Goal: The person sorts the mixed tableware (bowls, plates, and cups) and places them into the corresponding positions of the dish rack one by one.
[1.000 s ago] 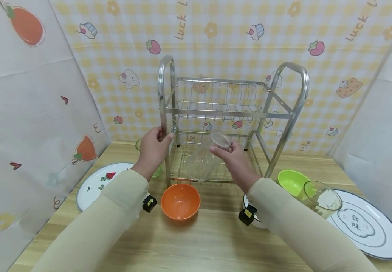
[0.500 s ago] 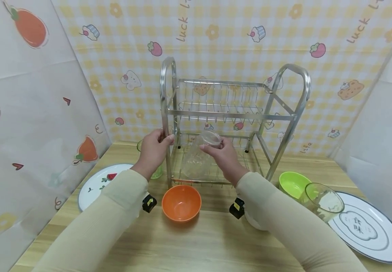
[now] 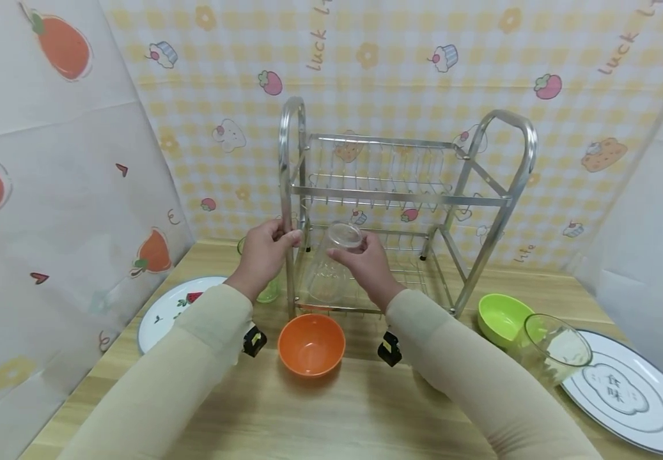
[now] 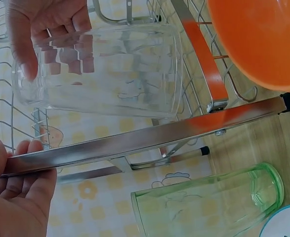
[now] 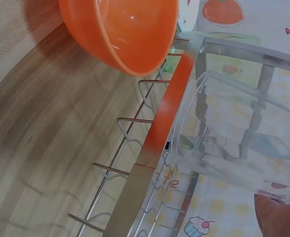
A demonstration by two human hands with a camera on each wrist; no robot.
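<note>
My left hand (image 3: 263,257) grips the left front post of the metal dish rack (image 3: 400,195), thumb in front and fingers curled behind it. A clear drinking glass (image 3: 327,278) is held upside down, slightly tilted, in my right hand (image 3: 370,267). My thumb and fingers pinch it close to its base, which is uppermost. The glass is over the left part of the rack's lower shelf; I cannot tell whether its rim touches the wires. In the left wrist view, the right thumb lies along the glass near its base. Only a bit of that hand shows in the right wrist view.
An orange bowl (image 3: 311,345) stands just before the rack. Left of it are a green glass (image 4: 209,202) and a white plate (image 3: 155,319). To the right sit a lime bowl (image 3: 504,316), a yellowish glass (image 3: 555,354) and a patterned plate (image 3: 659,409). My right sleeve partly hides a white dish.
My right hand has moved left with the clear glass, which has become more upright over the lower shelf. The left hand has kept its grip on the post.
</note>
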